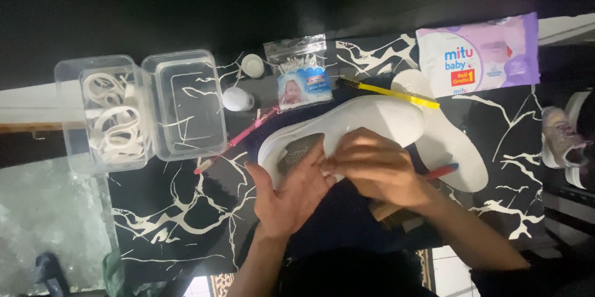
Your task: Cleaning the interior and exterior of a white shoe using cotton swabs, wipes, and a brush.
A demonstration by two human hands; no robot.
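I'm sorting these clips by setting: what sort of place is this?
Probably a home shoe-cleaning spot: a black marble-patterned tabletop holding a white knit sneaker, a pack of wet wipes and a yellow-handled brush.

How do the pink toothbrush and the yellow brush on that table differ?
The pink toothbrush lies left of the white shoe, slanting down to the left; the yellow brush lies above the shoe, almost level. The pink one looks thin, with its head toward the clear box; the yellow one has a flat handle and dark bristles. Neither hand touches either. Both rest on the black marbled table.
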